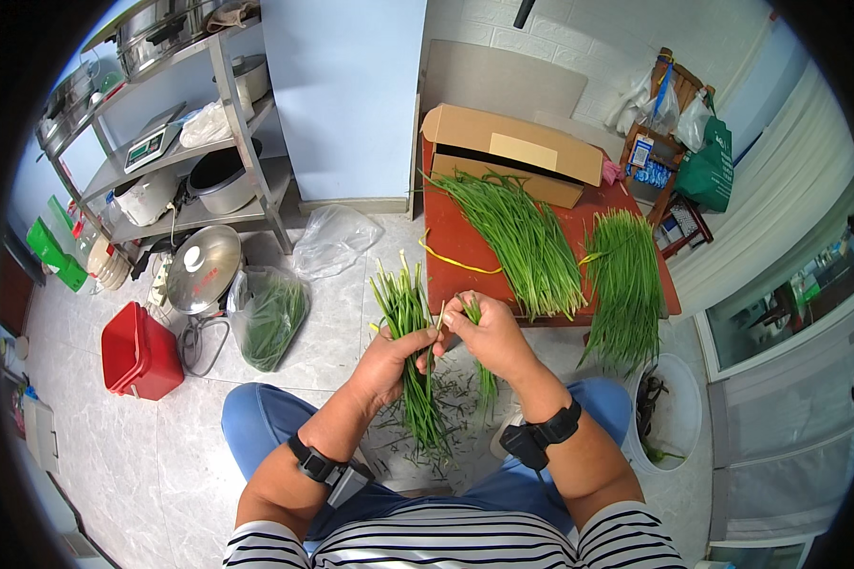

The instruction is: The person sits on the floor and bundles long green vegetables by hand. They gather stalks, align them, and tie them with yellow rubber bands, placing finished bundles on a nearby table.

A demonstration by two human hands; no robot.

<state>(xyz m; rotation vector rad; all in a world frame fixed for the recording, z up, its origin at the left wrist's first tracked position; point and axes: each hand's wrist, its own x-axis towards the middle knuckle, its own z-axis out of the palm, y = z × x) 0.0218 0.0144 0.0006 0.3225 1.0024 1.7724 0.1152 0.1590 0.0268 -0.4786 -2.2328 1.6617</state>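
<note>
My left hand (391, 363) grips a bunch of green garlic chives (407, 313), pale cut ends up and leaves hanging down. Beside it, my right hand (485, 331) holds a smaller bunch of chives (487, 384), and its fingertips meet those of my left at a pale stem. On the red table in front lies a large loose pile of chives (519, 242). A bundle with a yellow tie (623, 284) rests at the table's right, its leaves hanging over the edge. Dark trimmings (455, 405) are scattered on the floor below my hands.
An open cardboard box (519, 156) stands at the back of the red table (462, 284). A white bucket (669, 412) with plant scraps is at right. On the left floor are a red bin (139, 355), a plastic bag of greens (270, 320) and a pan lid (205, 270), near a metal shelf (256, 156).
</note>
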